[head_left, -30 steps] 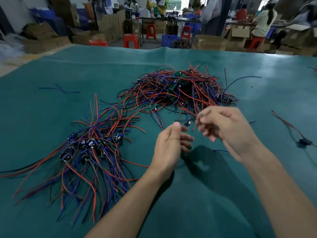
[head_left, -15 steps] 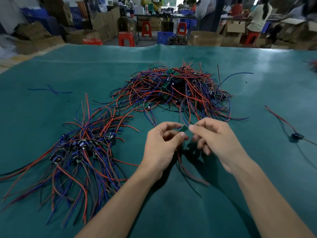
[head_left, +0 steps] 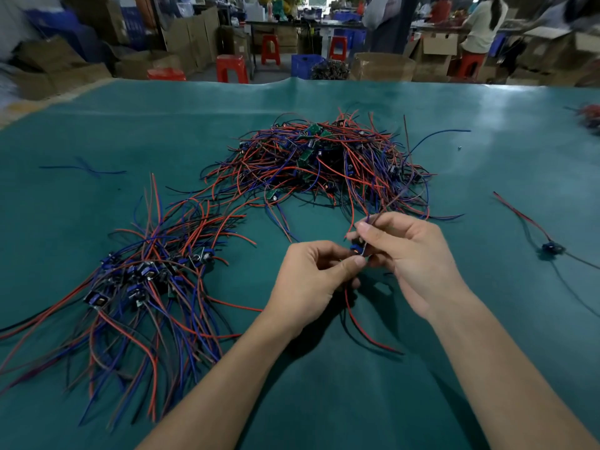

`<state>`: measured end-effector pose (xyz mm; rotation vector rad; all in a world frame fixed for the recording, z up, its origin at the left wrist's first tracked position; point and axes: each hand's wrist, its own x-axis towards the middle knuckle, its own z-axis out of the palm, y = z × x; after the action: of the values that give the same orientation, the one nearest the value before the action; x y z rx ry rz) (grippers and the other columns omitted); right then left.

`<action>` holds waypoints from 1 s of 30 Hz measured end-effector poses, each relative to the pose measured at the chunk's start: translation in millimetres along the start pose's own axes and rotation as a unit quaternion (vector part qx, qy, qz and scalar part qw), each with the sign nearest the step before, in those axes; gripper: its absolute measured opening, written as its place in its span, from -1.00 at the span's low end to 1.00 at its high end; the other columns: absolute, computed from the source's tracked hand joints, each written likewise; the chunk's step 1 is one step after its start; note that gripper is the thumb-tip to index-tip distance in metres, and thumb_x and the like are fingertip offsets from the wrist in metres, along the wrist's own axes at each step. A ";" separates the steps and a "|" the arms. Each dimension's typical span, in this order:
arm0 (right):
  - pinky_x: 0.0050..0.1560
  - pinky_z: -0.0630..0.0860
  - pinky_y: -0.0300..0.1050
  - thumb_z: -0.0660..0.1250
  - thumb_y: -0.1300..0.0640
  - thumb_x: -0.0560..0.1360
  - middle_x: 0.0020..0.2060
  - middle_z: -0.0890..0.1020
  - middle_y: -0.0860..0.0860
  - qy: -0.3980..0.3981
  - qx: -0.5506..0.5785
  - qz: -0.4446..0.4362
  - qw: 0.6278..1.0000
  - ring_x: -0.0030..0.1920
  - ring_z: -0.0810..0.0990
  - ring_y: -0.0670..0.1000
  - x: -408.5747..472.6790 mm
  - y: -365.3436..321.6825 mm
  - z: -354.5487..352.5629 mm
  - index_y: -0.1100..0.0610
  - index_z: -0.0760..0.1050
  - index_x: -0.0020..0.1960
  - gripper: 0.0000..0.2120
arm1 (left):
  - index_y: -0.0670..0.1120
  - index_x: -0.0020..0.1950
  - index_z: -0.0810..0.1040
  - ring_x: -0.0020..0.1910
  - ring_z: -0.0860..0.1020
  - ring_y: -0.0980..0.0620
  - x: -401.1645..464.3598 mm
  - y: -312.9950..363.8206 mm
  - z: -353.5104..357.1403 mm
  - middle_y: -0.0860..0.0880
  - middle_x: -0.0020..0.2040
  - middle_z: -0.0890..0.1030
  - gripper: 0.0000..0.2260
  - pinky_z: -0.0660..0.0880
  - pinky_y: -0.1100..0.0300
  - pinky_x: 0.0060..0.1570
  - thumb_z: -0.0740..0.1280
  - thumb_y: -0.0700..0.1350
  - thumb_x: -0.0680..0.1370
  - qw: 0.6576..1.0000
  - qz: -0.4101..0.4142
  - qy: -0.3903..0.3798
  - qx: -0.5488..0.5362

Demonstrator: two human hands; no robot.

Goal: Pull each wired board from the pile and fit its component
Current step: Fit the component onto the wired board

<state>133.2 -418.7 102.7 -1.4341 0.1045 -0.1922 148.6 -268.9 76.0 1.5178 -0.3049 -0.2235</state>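
Your left hand and right hand pinch one wired board between them, held just above the green mat, its red wire trailing toward you. The unsorted pile lies beyond; the finished bundle sits at your left

- Table cover: plain teal-green.
- Pile wires: red, blue, black; boards green.
- Finished bundle: blue parts, probably.
- Stools: red.
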 end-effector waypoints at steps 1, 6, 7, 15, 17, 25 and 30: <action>-0.35 0.55 -0.24 0.45 0.27 0.52 -0.23 0.74 0.11 0.018 -0.027 -0.019 0.999 -0.24 0.70 0.02 0.9 1.4 -0.7 0.13 0.62 -0.19 -0.87 | -0.15 -0.17 0.66 -0.47 0.54 0.17 -0.6 0.0 0.3 -0.04 -0.42 0.62 -0.92 0.46 0.35 -0.40 0.47 -0.26 0.53 1.000 0.000 -0.006 -0.003; -0.39 0.51 -0.26 0.42 0.29 0.55 -0.32 0.73 0.01 0.130 -0.123 -0.103 0.978 -0.41 0.59 -0.07 9.9 -1.7 -20.1 0.11 0.61 -0.19 -0.83 | -0.15 -0.22 0.64 -0.47 0.53 0.14 -0.6 1.6 -0.6 0.01 -0.46 0.58 -0.87 0.44 0.37 -0.39 0.47 -0.31 0.50 1.000 0.005 -0.021 -0.008; -0.39 0.51 -0.26 0.41 0.30 0.55 -0.34 0.72 0.00 0.160 -0.117 -0.112 0.974 -0.42 0.58 -0.08 11.9 -3.1 -25.9 0.12 0.60 -0.19 -0.83 | -0.15 -0.22 0.64 -0.48 0.52 0.15 -0.6 1.6 -0.1 0.01 -0.46 0.59 -0.87 0.43 0.37 -0.38 0.48 -0.31 0.50 1.000 0.006 -0.027 -0.004; -0.14 0.70 -0.07 0.39 0.18 0.60 -0.28 0.73 0.16 0.302 0.139 -0.017 0.943 -0.28 0.73 0.05 14.4 -11.2 -33.0 0.28 0.57 -0.12 -0.82 | -0.11 -0.25 0.65 -0.35 0.55 0.09 3.4 -4.5 -1.5 -0.05 -0.36 0.66 -0.85 0.48 0.33 -0.25 0.49 -0.29 0.49 0.996 0.046 0.061 -0.042; -0.30 0.66 -0.11 0.44 0.07 0.56 -0.28 0.73 0.17 0.189 0.049 0.046 0.980 -0.31 0.73 0.07 8.7 -3.5 -15.6 0.28 0.62 -0.11 -0.75 | -0.10 -0.25 0.66 -0.31 0.55 0.06 3.5 -6.4 -1.7 -0.08 -0.32 0.68 -0.85 0.48 0.32 -0.24 0.49 -0.29 0.49 0.994 0.051 0.075 -0.056; -0.24 0.61 -0.20 0.54 0.26 0.44 -0.29 0.74 0.06 0.058 -0.114 -0.108 0.986 -0.30 0.68 -0.04 -2.2 -2.2 2.8 0.10 0.70 -0.20 -0.90 | -0.16 -0.23 0.67 -0.45 0.48 0.21 2.8 -4.8 -1.4 0.01 -0.38 0.65 -0.86 0.40 0.37 -0.39 0.46 -0.28 0.53 0.998 0.052 0.004 -0.019; -0.28 0.58 -0.20 0.55 0.27 0.43 -0.31 0.73 0.02 0.105 -0.107 -0.186 0.971 -0.36 0.64 -0.07 -0.7 -26.6 3.7 0.06 0.69 -0.22 -0.86 | -0.20 -0.15 0.70 -0.37 0.52 0.19 3.1 -3.8 -2.4 -0.02 -0.31 0.68 -0.90 0.45 0.38 -0.27 0.44 -0.25 0.56 0.998 0.057 -0.017 -0.031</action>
<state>131.4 -418.2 129.4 -1.6372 0.0287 -0.6586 152.5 -267.8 72.4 1.4325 -0.4076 -0.1661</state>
